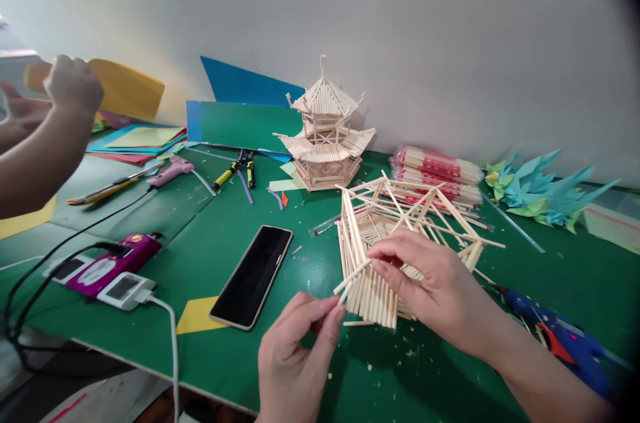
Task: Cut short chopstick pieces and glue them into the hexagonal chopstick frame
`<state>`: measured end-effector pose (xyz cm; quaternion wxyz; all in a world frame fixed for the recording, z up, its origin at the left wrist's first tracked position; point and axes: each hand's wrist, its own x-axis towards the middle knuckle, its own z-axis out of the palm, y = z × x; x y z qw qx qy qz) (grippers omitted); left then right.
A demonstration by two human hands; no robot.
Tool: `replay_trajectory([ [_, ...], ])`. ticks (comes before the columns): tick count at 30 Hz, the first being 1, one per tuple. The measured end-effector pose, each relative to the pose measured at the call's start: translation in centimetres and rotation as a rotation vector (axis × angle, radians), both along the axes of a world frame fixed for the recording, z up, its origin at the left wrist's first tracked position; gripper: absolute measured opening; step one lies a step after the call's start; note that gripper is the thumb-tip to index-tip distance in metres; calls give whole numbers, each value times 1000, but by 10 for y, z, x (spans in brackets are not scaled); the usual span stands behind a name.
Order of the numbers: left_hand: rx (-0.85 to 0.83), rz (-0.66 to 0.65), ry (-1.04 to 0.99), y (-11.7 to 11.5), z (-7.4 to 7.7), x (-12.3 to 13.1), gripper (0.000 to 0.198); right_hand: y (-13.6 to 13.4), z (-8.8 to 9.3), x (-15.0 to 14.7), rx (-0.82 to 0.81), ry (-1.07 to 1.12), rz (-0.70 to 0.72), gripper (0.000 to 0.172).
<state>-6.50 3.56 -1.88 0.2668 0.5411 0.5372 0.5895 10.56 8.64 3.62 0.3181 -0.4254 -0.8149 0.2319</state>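
At the front of a half-built model of pale wooden sticks (377, 296), my right hand (433, 279) is closed in a pinch on a short wooden stick (350, 279). My left hand (303, 346) is closed too, thumb and forefinger pressed around the lower end of a second stick (345, 296) just beneath the first. The two sticks lie close together; whether they touch I cannot tell. The model has slanting panels of sticks side by side and an open frame on top. Behind it a finished-looking stick pagoda (327, 153) stands upright against the white partition.
A phone (251, 276) lies left of my hands. A blue glue gun (560, 339) is by my right forearm. Bundled sticks (435, 173) and blue paper leaves (545, 189) lie behind. Further left are a pink glue gun (170, 173), pliers (235, 169), a purple power strip (117, 266) and another person's hands (75, 83).
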Motion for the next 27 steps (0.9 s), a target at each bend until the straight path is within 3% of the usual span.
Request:
replay_trajectory([
  [6,-42,-3,-32,0,0,0,16,-2,0,-2,-28,0,21,14],
  [16,-272,-125,-45,3,4,-7,6,-2,0,-5,-52,-7,52,14],
  [27,-319,-124,-106,3,6,-8,11,2,1,-13,-53,-154,119,17],
])
